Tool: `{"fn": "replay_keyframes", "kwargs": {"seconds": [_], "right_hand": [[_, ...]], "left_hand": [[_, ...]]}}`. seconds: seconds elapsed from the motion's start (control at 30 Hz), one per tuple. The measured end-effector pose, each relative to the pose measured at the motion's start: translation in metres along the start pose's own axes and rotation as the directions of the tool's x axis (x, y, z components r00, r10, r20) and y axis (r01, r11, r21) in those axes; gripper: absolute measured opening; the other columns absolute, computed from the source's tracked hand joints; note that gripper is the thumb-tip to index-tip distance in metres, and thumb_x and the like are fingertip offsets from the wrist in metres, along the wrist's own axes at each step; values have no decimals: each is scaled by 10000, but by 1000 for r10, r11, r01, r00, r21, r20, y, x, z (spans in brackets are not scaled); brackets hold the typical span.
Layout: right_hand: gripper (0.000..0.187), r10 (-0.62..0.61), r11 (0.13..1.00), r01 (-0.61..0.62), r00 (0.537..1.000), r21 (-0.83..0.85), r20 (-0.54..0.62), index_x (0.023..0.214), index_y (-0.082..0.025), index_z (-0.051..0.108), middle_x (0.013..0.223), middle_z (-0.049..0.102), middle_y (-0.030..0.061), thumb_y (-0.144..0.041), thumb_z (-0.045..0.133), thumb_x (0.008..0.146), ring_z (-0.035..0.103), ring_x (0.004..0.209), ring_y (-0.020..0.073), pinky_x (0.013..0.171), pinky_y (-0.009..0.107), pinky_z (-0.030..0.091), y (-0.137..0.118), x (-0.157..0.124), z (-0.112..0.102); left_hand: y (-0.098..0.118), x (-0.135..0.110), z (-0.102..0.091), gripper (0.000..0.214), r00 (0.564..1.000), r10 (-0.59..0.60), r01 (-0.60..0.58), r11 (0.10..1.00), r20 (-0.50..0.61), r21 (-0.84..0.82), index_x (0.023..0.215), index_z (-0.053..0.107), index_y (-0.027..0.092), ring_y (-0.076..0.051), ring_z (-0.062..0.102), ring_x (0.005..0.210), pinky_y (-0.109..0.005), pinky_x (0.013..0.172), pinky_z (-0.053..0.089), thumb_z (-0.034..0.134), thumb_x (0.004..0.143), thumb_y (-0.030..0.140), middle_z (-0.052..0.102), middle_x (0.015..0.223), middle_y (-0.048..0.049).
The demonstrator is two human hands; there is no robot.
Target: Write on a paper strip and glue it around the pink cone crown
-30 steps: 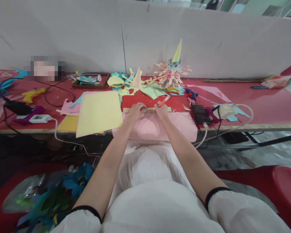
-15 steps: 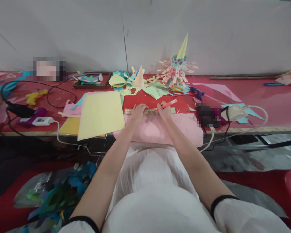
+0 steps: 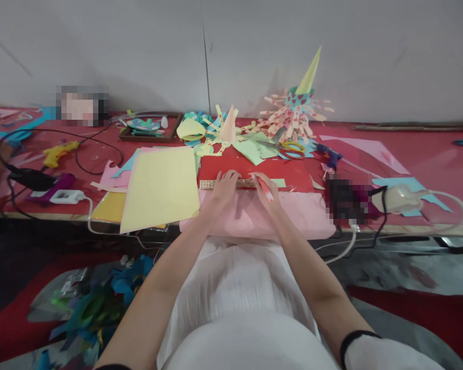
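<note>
My left hand [image 3: 226,186] lies with its fingers stretched over a narrow patterned strip [image 3: 207,185], pressing it against a red sheet [image 3: 216,165]. At the strip's right part, my right hand [image 3: 266,189] is closed around a red-pink pen [image 3: 269,194], which slants back over the hand. A pale green end [image 3: 281,183] sticks out to the right of that hand. Under both wrists is a pink sheet [image 3: 304,213] at the table's front edge. Whether the pen tip touches the strip is hard to make out.
Pale yellow sheets [image 3: 160,190] lie left of my hands. Behind stand a paper cone [image 3: 228,126] and a fringed paper figure [image 3: 293,115], with scissors [image 3: 292,150] nearby. Glue guns, yellow [image 3: 60,153] and blue [image 3: 329,154], and a power strip [image 3: 399,199] with cables flank them.
The pen's rear end has swung from pointing up and right to pointing down over my right hand. The left hand keeps its place on the strip. The view has shifted slightly.
</note>
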State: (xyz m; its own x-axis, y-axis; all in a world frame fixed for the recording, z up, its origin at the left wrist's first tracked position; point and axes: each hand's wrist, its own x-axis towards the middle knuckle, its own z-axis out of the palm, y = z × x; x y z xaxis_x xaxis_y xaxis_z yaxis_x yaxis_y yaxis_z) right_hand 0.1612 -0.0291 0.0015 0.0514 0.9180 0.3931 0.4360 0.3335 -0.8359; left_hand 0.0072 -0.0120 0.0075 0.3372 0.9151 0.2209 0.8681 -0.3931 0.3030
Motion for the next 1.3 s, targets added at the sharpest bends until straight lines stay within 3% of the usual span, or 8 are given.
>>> {"fn": "replay_keyframes", "kwargs": {"seconds": [0.17,0.3,0.53,0.63,0.7,0.8,1.13,1.3], "right_hand": [[278,-133,990,138,973,-12,186,1022,-265,614,1015,670,55,-409,434,868,631,946,210,856,355,479,-17,-4,-15],[291,-39,988,65,983,-137,181,1084,-300,607,1086,657,59,-407,456,859,616,1012,249,862,408,488,-11,1,-31],[295,-58,970,102,978,-219,199,1101,-303,617,1122,652,74,-345,481,843,554,1137,279,960,506,437,15,10,-28],[288,-20,973,49,992,-226,127,1101,-317,613,1118,655,58,-322,460,856,564,1124,251,955,478,450,15,9,-22],[303,15,983,3,995,-183,97,1118,-278,608,1138,647,67,-330,446,868,572,1113,240,943,448,465,13,9,-21],[326,57,986,-41,994,-161,98,1134,-238,608,1156,639,76,-339,431,879,573,1110,231,955,415,459,12,10,-23],[302,102,968,-70,987,-240,126,1091,-229,641,1120,660,62,-322,449,878,589,1090,230,922,388,481,27,14,-21],[312,73,965,-34,987,-261,141,1143,-252,609,1159,640,47,-293,441,883,571,1115,224,929,407,482,33,9,-22]], "left_hand": [[-7,14,-1,440,994,-104,104,994,34,-21,1210,481,174,-238,322,1309,-420,1091,247,344,814,40,440,1333,-122],[-14,18,6,469,978,-200,204,977,51,-69,1247,443,166,-271,242,1356,-482,1107,201,392,795,51,360,1402,-146],[-54,51,-8,326,922,-381,341,883,-67,-323,1130,496,187,-214,472,1186,-362,1028,362,484,806,155,525,1211,-109],[-101,82,-38,335,817,-546,475,819,-185,-321,1187,426,135,-216,463,1175,-366,1019,352,364,859,153,486,1220,-160],[-133,101,-54,348,632,-719,655,695,-289,-298,1176,433,111,-202,467,1161,-319,999,363,394,831,134,495,1210,-157],[-165,123,-63,343,554,-786,741,616,-274,-269,1134,481,62,-275,455,1167,-410,990,349,396,812,142,535,1152,-199],[-168,154,-54,321,677,-699,704,706,-232,-73,1053,599,159,-323,416,1192,-450,962,354,409,796,125,508,1257,-152],[-177,158,-59,411,616,-749,786,604,-244,132,1199,462,37,-336,433,1182,-422,929,398,436,798,125,472,1259,-241]]}}
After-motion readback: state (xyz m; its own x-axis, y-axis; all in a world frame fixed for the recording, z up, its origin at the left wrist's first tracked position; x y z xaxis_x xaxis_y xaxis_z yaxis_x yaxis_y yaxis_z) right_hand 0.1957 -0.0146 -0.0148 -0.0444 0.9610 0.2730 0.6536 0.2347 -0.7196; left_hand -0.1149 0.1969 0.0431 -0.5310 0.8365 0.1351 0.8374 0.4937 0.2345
